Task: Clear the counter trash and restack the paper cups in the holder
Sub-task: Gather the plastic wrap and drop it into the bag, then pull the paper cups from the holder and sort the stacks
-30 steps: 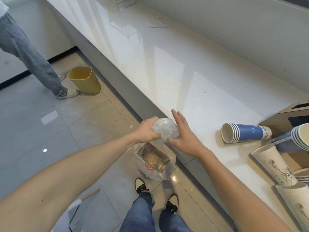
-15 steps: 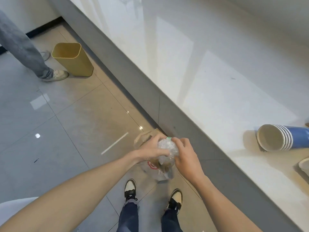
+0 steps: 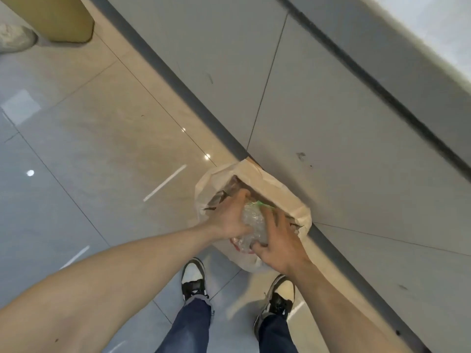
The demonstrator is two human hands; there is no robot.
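Fingers [image 3: 267, 220] of both hands clamp a crumpled clear plastic wad [image 3: 252, 225], left hand [image 3: 229, 217] and right hand [image 3: 280, 240] pressing it into the open trash bag [image 3: 293, 197] on the floor [image 3: 102, 149]. Trash step looks nearly done. Cups and holder out of view, restacking likely all left.

I count two hands, my left hand [image 3: 230, 216] and right hand [image 3: 277, 240], on one wad of clear plastic wrap [image 3: 253, 222]. One paper bag [image 3: 275, 191] sits open beneath. I see two black-and-white sneakers [image 3: 193, 278], one yellow bin [image 3: 54, 17], and one other shoe [image 3: 15, 38].
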